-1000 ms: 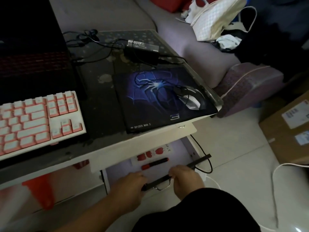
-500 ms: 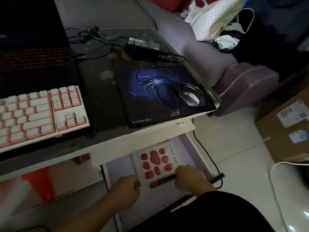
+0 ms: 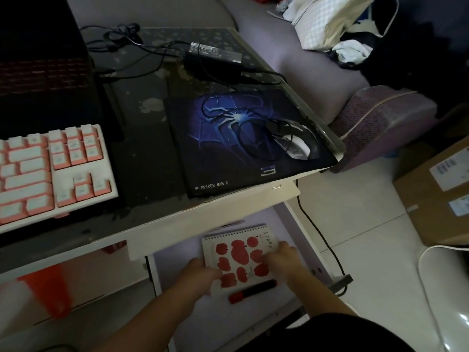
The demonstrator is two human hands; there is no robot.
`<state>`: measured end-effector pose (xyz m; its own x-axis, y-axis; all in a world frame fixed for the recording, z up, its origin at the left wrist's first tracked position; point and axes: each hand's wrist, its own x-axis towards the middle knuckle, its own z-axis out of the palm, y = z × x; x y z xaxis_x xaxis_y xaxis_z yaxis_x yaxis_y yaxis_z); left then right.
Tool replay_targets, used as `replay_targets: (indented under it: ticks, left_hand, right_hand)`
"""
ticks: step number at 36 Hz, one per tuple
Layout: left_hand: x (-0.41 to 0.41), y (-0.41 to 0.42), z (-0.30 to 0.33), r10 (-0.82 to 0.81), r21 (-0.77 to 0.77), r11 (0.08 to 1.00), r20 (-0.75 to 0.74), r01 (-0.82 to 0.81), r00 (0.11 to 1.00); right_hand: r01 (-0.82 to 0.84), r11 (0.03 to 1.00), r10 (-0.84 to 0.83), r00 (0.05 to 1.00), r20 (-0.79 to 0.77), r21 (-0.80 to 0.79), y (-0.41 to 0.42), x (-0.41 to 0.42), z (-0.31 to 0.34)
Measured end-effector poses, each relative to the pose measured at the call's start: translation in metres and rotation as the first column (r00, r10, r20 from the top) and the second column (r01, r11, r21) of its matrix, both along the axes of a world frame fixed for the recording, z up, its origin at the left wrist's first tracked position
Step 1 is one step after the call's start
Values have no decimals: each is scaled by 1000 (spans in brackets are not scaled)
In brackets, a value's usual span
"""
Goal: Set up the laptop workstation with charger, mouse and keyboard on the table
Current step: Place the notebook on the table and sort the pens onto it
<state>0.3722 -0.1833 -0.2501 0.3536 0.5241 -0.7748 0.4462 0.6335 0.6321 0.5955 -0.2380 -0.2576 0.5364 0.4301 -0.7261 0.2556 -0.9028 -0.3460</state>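
Both my hands are down in the open drawer [image 3: 175, 260], on the apple-print notebook [image 3: 239, 252].

My left hand [image 3: 196, 274] grips the notebook's left edge, fingers curled over the cover; my right hand [image 3: 284, 256] lies on its right edge, but it is too blurred for me to tell whether it grips or only rests there. A red-and-black marker [image 3: 252, 292] lies just below the notebook, between my wrists. Up past my hands on the table [image 3: 142, 158], the mouse [image 3: 294, 144] sits on the spider mouse pad [image 3: 243, 138] above my right hand, the charger [image 3: 215, 58] lies farther beyond it, the pink-and-white keyboard [image 3: 50, 168] is up left of my left hand, and the laptop [image 3: 38, 67] stands behind the keyboard.
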Motion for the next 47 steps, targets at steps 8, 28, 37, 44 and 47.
replay_targets:
  ticks: [8, 28, 37, 44, 47]
  left_hand:
    - [4, -5, 2, -38, 115, 992, -35, 42, 999]
    - [-6, -13, 128, -209, 422, 866, -180, 267, 961]
    - [-8, -12, 213, -395, 727, 527, -251, 441, 884]
    - [-24, 10, 264, 104, 581, 750, 369, -316, 924]
    - [-33, 28, 275, 251, 442, 760, 478, -478, 842]
  right_hand:
    - [36, 986, -31, 999, -32, 160, -5, 25, -19]
    - [97, 784, -80, 995, -55, 613, -70, 31, 112]
    - [-265, 615, 135, 963, 232, 743, -39, 22, 268]
    - [-510, 282, 46, 853, 519, 813, 30, -26, 347]
    - [-376, 292, -89, 905, 416, 879, 48, -29, 342]
